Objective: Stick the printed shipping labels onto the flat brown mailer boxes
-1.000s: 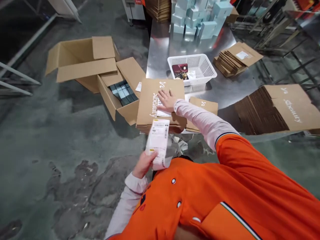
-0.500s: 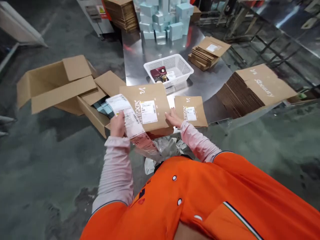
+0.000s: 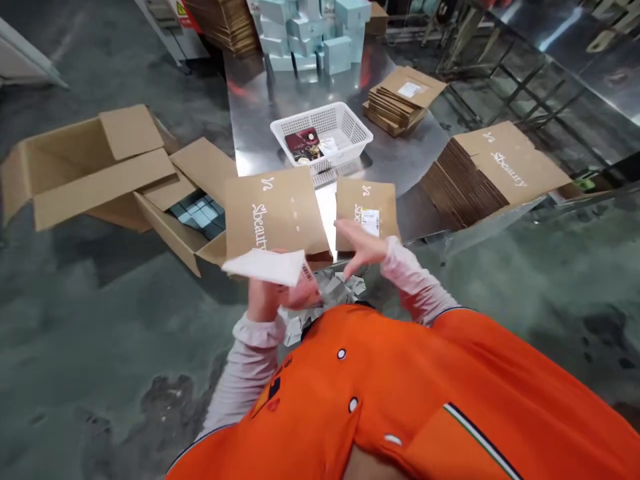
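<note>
My left hand [image 3: 263, 298] is closed around a strip of printed shipping labels [image 3: 273, 265], its white side bent over toward the front. This strip hangs just in front of a flat brown carton [image 3: 275, 207] with white lettering, on which no label shows. My right hand [image 3: 364, 245] has its thumb and fingers apart and holds nothing. It hovers at the near left edge of a smaller brown carton [image 3: 383, 200], which carries a white label [image 3: 371, 222]; whether it touches is unclear.
A white basket [image 3: 357, 137] with dark red cards stands on the metal table [image 3: 250, 127]. Light blue boxes [image 3: 337, 55] are piled behind. Flat cartons lie stacked to the right [image 3: 520, 160] and back right [image 3: 395, 107]. Open cartons [image 3: 100, 187] sit left, one holding dark boxes [image 3: 200, 212].
My right hand has moved from the large carton's edge toward the smaller one and opened. The label on the large carton no longer shows. My left hand has lowered and turned the label strip.
</note>
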`<state>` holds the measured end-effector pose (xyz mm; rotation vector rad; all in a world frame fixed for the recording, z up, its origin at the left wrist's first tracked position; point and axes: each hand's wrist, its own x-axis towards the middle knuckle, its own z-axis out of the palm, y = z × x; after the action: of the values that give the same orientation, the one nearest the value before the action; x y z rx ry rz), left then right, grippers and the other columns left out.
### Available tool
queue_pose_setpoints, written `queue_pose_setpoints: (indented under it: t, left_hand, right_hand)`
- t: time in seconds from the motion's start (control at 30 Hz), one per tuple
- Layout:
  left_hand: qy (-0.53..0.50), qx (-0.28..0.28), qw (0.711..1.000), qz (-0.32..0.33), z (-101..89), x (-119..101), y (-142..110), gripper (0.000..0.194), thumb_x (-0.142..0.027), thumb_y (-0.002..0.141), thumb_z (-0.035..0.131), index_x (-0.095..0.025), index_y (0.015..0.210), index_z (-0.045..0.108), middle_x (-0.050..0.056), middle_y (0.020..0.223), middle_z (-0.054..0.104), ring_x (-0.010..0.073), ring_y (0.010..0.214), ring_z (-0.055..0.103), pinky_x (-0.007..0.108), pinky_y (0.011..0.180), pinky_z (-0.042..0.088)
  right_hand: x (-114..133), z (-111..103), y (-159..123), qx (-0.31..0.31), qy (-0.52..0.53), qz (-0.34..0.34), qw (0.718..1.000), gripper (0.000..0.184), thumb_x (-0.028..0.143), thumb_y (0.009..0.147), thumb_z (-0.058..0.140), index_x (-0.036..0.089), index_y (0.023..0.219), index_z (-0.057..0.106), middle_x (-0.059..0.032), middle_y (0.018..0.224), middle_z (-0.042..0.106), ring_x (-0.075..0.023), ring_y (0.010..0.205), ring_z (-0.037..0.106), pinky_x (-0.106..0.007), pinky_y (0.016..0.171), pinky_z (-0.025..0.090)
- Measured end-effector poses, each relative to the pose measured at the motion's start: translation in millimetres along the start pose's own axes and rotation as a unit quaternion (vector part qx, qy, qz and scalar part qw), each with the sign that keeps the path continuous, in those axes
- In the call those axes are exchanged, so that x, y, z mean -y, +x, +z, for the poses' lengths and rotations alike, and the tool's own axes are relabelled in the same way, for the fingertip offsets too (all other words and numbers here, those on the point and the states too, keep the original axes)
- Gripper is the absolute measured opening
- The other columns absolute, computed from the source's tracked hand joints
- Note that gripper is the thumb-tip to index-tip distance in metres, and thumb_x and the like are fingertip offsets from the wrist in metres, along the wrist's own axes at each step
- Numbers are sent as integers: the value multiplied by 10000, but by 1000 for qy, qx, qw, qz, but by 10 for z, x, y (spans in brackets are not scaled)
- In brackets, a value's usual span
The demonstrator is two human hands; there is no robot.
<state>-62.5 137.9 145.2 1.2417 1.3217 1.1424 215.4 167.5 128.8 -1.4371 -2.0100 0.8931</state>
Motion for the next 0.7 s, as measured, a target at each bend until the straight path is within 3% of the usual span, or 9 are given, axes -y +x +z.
queue_pose_setpoints:
  t: [0.07, 0.13, 0.2, 0.27, 0.37, 0.53, 0.63, 0.7]
  left_hand:
    - [-18, 2, 997, -71, 121, 45, -101, 279, -447, 756, 607, -170, 787, 627, 50, 757, 650, 190, 698, 596, 309, 710, 513]
    - [4, 29, 995, -92, 150, 35, -145, 243, -384, 692, 680, -160, 782, 651, 45, 744, 652, 184, 706, 589, 289, 708, 495]
    - [1, 47, 997, -63, 104, -22, -141, 337, -334, 617, 762, -155, 894, 691, 66, 863, 686, 198, 812, 612, 278, 760, 486]
    - [-47, 34, 997, -47, 45, -92, -112, 400, -356, 625, 782, -155, 962, 703, 81, 926, 695, 202, 850, 620, 275, 771, 482]
    - [-86, -12, 995, -56, 48, -145, -83, 319, -421, 678, 759, -135, 812, 714, 66, 786, 684, 173, 724, 596, 262, 693, 467]
    - [-60, -112, 991, -44, 261, -74, -134, 363, -486, 697, 745, -152, 630, 622, 0, 613, 587, 116, 595, 489, 225, 588, 409]
    - [-27, -208, 977, -45, 317, -30, -116, 474, -503, 698, 742, -173, 509, 457, -38, 501, 456, 92, 537, 415, 209, 533, 365]
    - [-44, -203, 976, -64, 275, 7, -55, 420, -486, 669, 767, -164, 557, 522, -32, 542, 516, 99, 565, 467, 210, 555, 390]
  right_hand:
    - [372, 464, 83, 17, 48, -78, 996, 948, 670, 620, 751, 157, 1377, 503, -158, 1396, 499, -318, 1316, 446, -482, 1134, 350]
    - [617, 771, 89, -41, 115, -58, 991, 613, 610, 843, 559, 194, 1292, 590, -109, 1314, 581, -259, 1241, 530, -413, 1097, 418]
    - [707, 879, 71, -59, 175, -20, 982, 467, 541, 912, 474, 189, 1136, 685, -85, 1144, 682, -235, 1071, 634, -383, 988, 504]
    - [709, 830, 90, 0, 217, -11, 976, 432, 522, 837, 604, 165, 1050, 718, -67, 1000, 730, -229, 922, 678, -369, 861, 554]
    - [723, 619, 209, 54, 232, 4, 971, 488, 498, 707, 750, 149, 1049, 728, -55, 926, 747, -214, 829, 689, -320, 745, 558]
    - [883, 394, 359, 12, 154, -28, 988, 312, 449, 811, 664, 171, 892, 781, -42, 843, 753, -187, 746, 683, -279, 686, 515]
    - [903, 437, 439, 3, 153, -31, 988, 288, 442, 814, 669, 190, 895, 784, -37, 855, 752, -182, 767, 680, -276, 698, 517]
    - [841, 510, 602, -4, 154, -36, 987, 281, 444, 809, 677, 191, 870, 783, -45, 874, 744, -184, 813, 678, -288, 749, 529]
